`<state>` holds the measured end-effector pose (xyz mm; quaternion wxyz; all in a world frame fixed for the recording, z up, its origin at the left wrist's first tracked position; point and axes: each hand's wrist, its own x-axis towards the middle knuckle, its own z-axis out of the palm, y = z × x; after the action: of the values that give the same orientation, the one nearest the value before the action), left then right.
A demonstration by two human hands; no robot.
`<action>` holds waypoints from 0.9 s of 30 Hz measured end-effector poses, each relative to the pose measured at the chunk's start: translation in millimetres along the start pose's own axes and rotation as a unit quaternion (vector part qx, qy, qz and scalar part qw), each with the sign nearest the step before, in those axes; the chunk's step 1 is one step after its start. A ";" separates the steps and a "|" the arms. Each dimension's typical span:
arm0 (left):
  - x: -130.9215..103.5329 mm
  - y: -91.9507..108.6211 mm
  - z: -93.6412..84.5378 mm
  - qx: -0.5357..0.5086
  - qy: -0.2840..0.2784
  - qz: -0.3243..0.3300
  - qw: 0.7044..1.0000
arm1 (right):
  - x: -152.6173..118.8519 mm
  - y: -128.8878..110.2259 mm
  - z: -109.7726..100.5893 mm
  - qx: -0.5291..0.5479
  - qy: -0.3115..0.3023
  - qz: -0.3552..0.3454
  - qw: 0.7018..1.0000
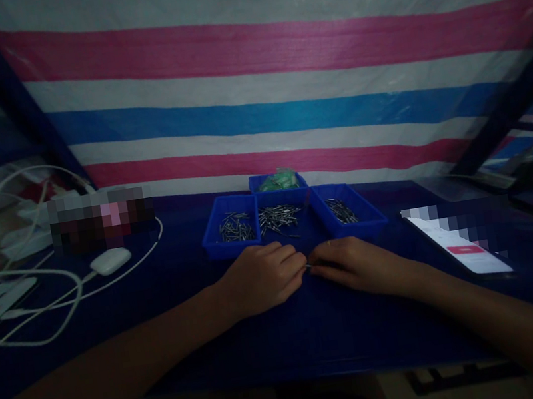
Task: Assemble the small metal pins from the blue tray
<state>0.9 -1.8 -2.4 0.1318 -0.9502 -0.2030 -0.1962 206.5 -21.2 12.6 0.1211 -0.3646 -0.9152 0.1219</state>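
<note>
Counter (249, 344): smooth, blue, low sheen. Bins (234, 248) at twelve o'clock: smooth plastic; pins (277, 218): shiny metal.

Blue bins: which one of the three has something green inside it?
The rear bin, nearest the striped sheet. It holds a green, bag-like item, while the left bin and right bin hold thin metal pieces.

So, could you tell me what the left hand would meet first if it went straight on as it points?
Probably the right hand, just beyond the thin metal piece at the fingertips of the left hand, though depth there is unclear.
</note>
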 end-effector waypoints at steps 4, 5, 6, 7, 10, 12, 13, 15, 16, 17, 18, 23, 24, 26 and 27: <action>-0.1 1.5 -1.5 0.000 0.001 0.019 1.000 | -0.2 -0.7 2.9 -0.018 -0.008 -0.010 1.000; -0.1 1.5 -1.5 0.000 0.002 0.020 1.000 | -0.2 -0.5 3.1 -0.020 -0.009 -0.011 1.000; -0.2 1.4 -1.4 -0.001 0.003 0.020 1.000 | -0.2 -0.3 3.0 -0.021 -0.010 -0.012 1.000; -0.2 1.2 -1.2 -0.001 0.005 0.019 1.000 | -0.3 0.1 2.7 -0.022 -0.011 -0.011 1.000; -0.3 0.4 -0.3 -0.003 0.006 0.018 1.000 | -0.9 1.2 1.1 -0.027 -0.007 -0.008 1.000; -0.4 0.1 0.3 -0.004 0.005 0.014 1.000 | -1.6 1.2 0.3 -0.035 0.009 -0.006 0.999; -0.5 0.0 0.6 -0.004 0.005 0.011 1.000 | -2.0 0.9 0.2 -0.038 0.019 -0.006 0.999; -0.6 0.0 1.1 -0.002 0.005 0.004 1.000 | -2.6 -0.4 0.3 -0.041 0.037 -0.010 0.998; -0.6 0.0 1.3 0.000 0.003 0.002 1.000 | -2.8 -1.2 0.5 -0.042 0.041 -0.012 0.998; -0.5 0.0 1.3 0.002 0.001 0.001 1.000 | -3.0 -2.1 0.8 -0.043 0.042 -0.015 0.998; -0.4 0.0 1.3 0.003 -0.001 0.001 1.000 | -3.2 -2.9 1.1 -0.044 0.043 -0.019 0.998; -0.3 -0.4 2.1 -0.003 -0.010 -0.003 1.000 | -3.0 -4.2 2.7 -0.049 0.047 -0.023 0.997; -0.4 -0.4 2.4 -0.005 -0.011 -0.004 1.000 | -2.8 -4.1 2.9 -0.049 0.046 -0.023 0.998; -0.6 -0.2 3.0 -0.009 -0.010 -0.006 1.000 | -2.2 -4.1 3.2 -0.048 0.044 -0.022 0.998; -0.7 0.0 3.1 -0.012 -0.009 -0.007 1.000 | -2.0 -4.2 3.2 -0.048 0.044 -0.022 0.998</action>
<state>1.3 -1.0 -5.4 0.1167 -0.9521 -0.2088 -0.1906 204.2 -26.0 10.6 0.1459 -0.3551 -0.9215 0.0593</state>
